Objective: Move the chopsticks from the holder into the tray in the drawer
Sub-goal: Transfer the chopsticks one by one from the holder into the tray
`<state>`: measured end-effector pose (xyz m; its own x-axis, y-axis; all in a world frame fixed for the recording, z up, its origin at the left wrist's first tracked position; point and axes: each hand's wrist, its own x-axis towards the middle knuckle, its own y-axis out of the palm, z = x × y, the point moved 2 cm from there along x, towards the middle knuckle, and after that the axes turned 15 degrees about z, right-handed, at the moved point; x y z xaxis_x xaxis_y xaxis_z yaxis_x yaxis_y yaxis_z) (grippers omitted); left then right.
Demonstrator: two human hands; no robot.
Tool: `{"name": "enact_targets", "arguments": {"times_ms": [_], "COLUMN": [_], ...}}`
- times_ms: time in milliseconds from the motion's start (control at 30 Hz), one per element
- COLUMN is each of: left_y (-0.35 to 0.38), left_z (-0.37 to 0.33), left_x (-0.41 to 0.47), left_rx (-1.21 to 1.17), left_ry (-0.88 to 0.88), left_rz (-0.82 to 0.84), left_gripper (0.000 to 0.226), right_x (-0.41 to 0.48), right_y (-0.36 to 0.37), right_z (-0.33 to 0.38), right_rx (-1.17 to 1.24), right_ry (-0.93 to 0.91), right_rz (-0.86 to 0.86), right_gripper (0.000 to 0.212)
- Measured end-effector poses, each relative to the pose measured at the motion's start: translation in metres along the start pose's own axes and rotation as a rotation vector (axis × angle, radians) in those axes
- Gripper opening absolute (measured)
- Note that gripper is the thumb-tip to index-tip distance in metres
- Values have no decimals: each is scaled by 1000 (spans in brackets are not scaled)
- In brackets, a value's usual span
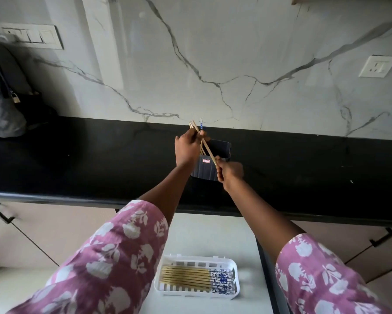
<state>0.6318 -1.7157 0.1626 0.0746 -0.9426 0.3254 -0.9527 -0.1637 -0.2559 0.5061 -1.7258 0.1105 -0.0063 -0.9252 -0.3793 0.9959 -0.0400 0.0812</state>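
A dark ribbed holder [213,159] with a small red label stands on the black counter [77,159]. My left hand [187,147] grips a few bamboo chopsticks [196,130] near their upper ends, just above the holder's left rim. My right hand [230,172] pinches the lower end of one slanted chopstick [207,148] that runs up toward the left hand. In the open drawer [247,234] below, a white slotted tray [234,266] holds several chopsticks [186,277] lying side by side, blue-and-white patterned ends to the right.
A grey handbag [2,105] with a small padlock sits at the counter's far left. The marble wall carries a switch plate [32,36] and a socket [377,66]. Cabinet fronts with black handles [0,215] flank the drawer.
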Motion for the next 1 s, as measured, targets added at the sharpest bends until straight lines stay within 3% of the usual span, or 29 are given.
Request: {"name": "enact_targets", "arguments": {"times_ms": [100, 200, 367, 467, 667, 833, 1000], "left_y": [-4, -6, -8, -12, -33, -48, -54], "left_z": [-2, 2, 18, 32, 86, 151, 198], "left_x": [0, -1, -4, -7, -22, -39, -57], "left_rx": [86, 63, 41, 75, 123, 472, 637], "left_ry": [36, 6, -32, -60, -223, -557, -700], "left_rz": [27, 53, 74, 96, 164, 343, 448], "left_gripper": [20, 20, 20, 23, 53, 55, 66], "right_x": [-1, -4, -2, 0, 10, 17, 20], "right_y": [-2, 0, 7, 12, 14, 13, 11], "right_z": [8, 11, 3, -8, -44, -89, -131], "right_rx": [-511, -576, -649, -656, -605, -667, -715], "right_ry": [-362, -518, -563, -534, -419, -276, -194], "right_rz": [-101, 32, 218, 287, 319, 366, 451], "right_gripper": [32, 22, 20, 19, 17, 22, 21]}}
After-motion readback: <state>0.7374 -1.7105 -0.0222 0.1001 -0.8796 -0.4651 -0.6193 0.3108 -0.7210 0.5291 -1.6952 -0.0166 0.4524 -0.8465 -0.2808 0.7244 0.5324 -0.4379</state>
